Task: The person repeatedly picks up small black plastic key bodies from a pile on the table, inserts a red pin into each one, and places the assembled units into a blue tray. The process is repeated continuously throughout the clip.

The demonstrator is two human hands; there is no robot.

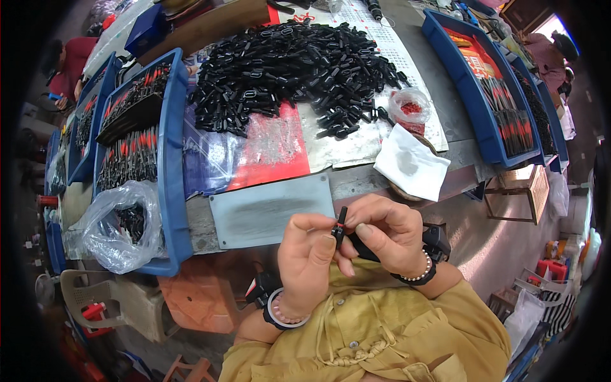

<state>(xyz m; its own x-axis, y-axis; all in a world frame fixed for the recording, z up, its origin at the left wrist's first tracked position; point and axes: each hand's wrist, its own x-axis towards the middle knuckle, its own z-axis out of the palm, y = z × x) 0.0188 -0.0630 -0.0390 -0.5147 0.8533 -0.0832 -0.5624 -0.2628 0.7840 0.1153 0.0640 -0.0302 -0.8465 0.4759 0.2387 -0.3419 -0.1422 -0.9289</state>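
Both hands meet near the chest: the left hand (307, 254) and right hand (385, 232) together pinch one small black plastic part with a red tip (340, 226). Beyond them lies a grey metal plate (270, 213), then a large heap of loose black parts (296, 70), seemingly unprocessed. Blue trays (173, 165) left hold many red-tipped pieces, apparently finished.

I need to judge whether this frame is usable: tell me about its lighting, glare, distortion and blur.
Head view: even daylight, soft shadows; glare on the shiny silver and red sheet under the heap of small black plastic parts; fisheye bends the long blue plastic trays toward a black rim; both hands, left and right, and their small black part are sharp; the edges look softer.
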